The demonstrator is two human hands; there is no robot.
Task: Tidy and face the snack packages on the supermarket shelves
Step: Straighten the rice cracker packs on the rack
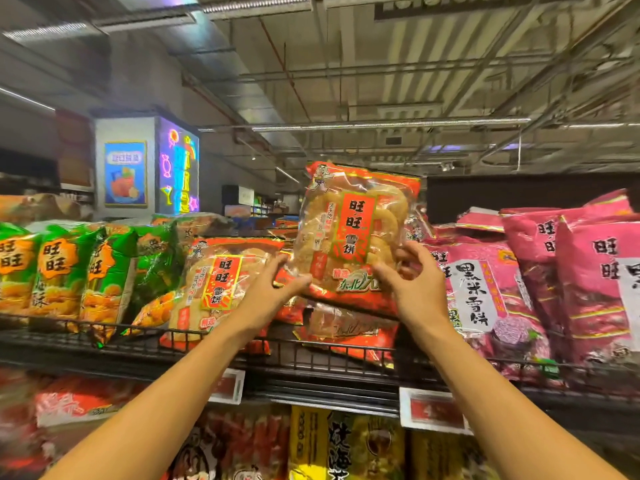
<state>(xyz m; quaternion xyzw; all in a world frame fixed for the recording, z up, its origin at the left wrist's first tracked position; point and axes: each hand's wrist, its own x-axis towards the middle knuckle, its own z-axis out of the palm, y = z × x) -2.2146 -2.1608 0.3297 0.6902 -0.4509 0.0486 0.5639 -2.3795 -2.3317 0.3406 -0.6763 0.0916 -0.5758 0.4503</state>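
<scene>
You have open air above the bags, across the upper half of the frame. Green bags (69,271) crowd the left, pink bags (540,282) the right. A low wire rail (138,336) blocks the shelf's front edge.

One head-worn wide view (tilted upward) faces the top shelf (311,358) at arm's reach, with the ceiling (381,81) above.

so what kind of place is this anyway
Almost certainly a supermarket snack aisle. Wire-fronted shelves are packed with rows of bagged rice crackers in green, red and pink, price tags clip to the shelf edge, and both hands, left and right, hold up a red bag.
</scene>
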